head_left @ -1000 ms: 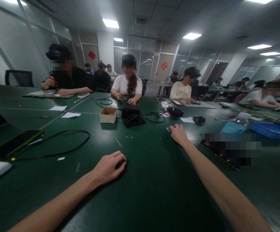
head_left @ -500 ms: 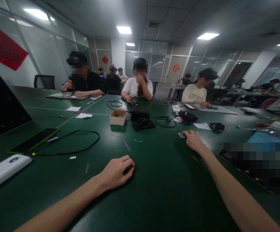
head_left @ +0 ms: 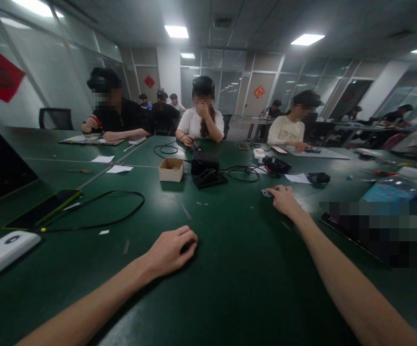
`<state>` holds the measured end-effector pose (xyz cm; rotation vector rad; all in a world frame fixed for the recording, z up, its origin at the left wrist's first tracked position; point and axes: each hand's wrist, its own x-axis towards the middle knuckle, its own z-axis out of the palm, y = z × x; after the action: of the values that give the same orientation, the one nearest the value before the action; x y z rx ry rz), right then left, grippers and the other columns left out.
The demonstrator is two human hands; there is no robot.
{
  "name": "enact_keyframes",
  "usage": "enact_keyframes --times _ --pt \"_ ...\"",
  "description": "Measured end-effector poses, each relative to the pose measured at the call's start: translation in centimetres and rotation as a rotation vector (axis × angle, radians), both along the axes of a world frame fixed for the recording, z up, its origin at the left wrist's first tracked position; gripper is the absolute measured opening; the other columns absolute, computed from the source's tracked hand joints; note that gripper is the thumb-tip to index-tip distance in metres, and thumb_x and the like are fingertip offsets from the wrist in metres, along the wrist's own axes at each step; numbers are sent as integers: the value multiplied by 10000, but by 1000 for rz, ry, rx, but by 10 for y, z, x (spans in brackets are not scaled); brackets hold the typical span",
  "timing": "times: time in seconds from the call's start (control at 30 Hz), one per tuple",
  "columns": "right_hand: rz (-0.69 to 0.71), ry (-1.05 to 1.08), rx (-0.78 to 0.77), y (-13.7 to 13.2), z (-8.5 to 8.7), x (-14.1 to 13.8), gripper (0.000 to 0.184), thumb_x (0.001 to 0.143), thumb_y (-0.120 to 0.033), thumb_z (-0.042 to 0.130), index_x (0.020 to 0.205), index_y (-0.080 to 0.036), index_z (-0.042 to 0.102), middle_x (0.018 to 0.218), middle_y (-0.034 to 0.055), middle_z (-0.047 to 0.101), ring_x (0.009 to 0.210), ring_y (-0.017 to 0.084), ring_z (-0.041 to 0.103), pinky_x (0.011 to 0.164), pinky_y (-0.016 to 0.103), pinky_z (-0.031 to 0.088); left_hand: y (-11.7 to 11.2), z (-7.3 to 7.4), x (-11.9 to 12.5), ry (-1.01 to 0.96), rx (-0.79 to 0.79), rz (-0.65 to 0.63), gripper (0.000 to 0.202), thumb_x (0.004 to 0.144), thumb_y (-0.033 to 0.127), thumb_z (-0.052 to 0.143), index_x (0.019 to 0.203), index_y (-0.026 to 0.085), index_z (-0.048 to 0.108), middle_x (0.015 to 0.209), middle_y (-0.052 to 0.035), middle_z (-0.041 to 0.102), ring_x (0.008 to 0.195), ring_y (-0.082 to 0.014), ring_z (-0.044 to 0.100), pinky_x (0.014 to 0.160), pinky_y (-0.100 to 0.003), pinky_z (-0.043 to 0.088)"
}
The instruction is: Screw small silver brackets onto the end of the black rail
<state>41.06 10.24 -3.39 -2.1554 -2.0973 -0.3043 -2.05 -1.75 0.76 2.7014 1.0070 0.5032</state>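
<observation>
My right hand reaches out over the table at right of centre. Its fingers pinch one end of a small grey metal piece with dark holes, low at the tabletop; the fingers cover the other end. My left hand rests on the green table nearer to me, fingers curled and thumb tip close to the forefinger. A dark gap shows between thumb and fingers, with nothing visible in it. A ring sits on one finger of that hand.
An open cardboard box stands beside a black device. A phone, a looped black cable and a white case lie left. A plastic bottle lies right. Several people sit across, one person directly opposite.
The whole view has shifted slightly, with most things a little higher and further left in the picture. Both hands keep the same pose, the right one still pinching the metal piece.
</observation>
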Motion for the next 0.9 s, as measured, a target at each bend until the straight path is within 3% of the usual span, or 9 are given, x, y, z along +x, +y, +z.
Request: enact_keyframes --times 0.1,0.3,0.5,0.7,0.9 --pt "-13 9 1 0 1 -1 558 797 -95 406 1346 -189 441 1217 152 460 1084 304 362 906 432 326 0 0 0 7 1 2 178 890 226 420 919 166 585 865 -42 589 688 -143 566 625 -248 449" --pt "-21 13 -15 -3 5 -5 490 796 -122 420 1259 -226 542 1220 137 460 1075 317 349 901 439 335 0 3 1 9 -6 11 200 888 232 409 931 166 592 871 -44 592 680 -140 559 615 -245 448" --pt "-27 27 -5 -8 8 -8 589 780 -106 418 1361 -208 404 1238 145 443 1092 318 343 909 459 329 0 2 0 -7 0 7 196 884 231 407 917 171 591 850 -36 585 665 -133 548 607 -235 449" --pt "-26 25 -20 -7 9 -8 490 807 -114 415 1272 -223 524 1223 142 442 1073 321 343 896 438 348 1 1 1 -6 2 0 200 891 237 401 925 169 586 863 -41 586 677 -137 556 618 -242 447" --pt "-30 15 -17 -10 11 -11 509 816 -108 409 1298 -239 509 1221 140 429 1066 316 341 882 429 368 0 3 1 8 5 -1 189 880 224 407 901 169 587 846 -37 584 667 -130 548 609 -231 444"
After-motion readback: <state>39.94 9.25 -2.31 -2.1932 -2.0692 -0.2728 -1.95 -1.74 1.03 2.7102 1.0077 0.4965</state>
